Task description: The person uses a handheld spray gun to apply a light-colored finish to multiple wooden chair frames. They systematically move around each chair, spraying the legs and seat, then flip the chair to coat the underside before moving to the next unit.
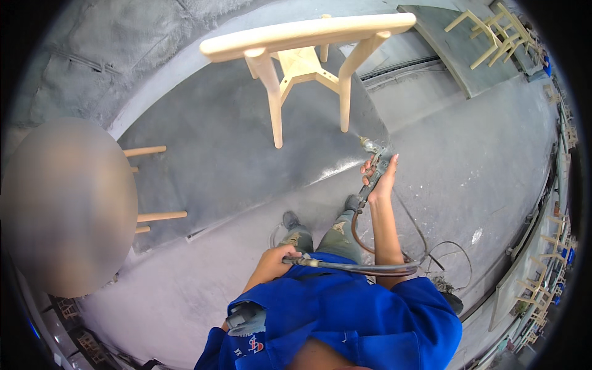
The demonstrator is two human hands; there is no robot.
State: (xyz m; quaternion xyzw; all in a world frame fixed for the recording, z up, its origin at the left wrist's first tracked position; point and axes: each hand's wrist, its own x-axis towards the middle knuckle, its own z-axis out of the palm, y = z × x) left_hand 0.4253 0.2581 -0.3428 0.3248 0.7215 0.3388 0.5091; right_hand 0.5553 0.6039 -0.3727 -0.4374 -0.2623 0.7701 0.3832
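Clearly stood in a grey spraying area, looking down over a blue jacket [345, 320]. Gripped a spray gun [372, 161] in the right hand [381, 176], at about one o'clock from the body, fingers closed around its handle and the nozzle pointed up toward twelve o'clock. Closed the left hand [271, 262] around the hose [357, 267] low at about six o'clock, close to the waist, with the hose running across to the right and looping up to the gun. Found the pale wooden chair [302, 61] at twelve o'clock, over a dark grey platform [216, 142], the nozzle just beside the foot of its right leg but apart from it. Could not tell whether the chair stood on the platform or hung above it. Judged the work hard to measure: saw only even, pale, matte wood on the rail, seat frame and legs, with no wet shine and no clear border of a coat, so could not say which parts were done and which were left. Could not tell either whether spray was leaving the nozzle. Noticed wooden rungs [154, 216] of another piece at nine o'clock, more chairs [493, 31] far away at one o'clock, and a row of small frames [542, 283] along three o'clock.
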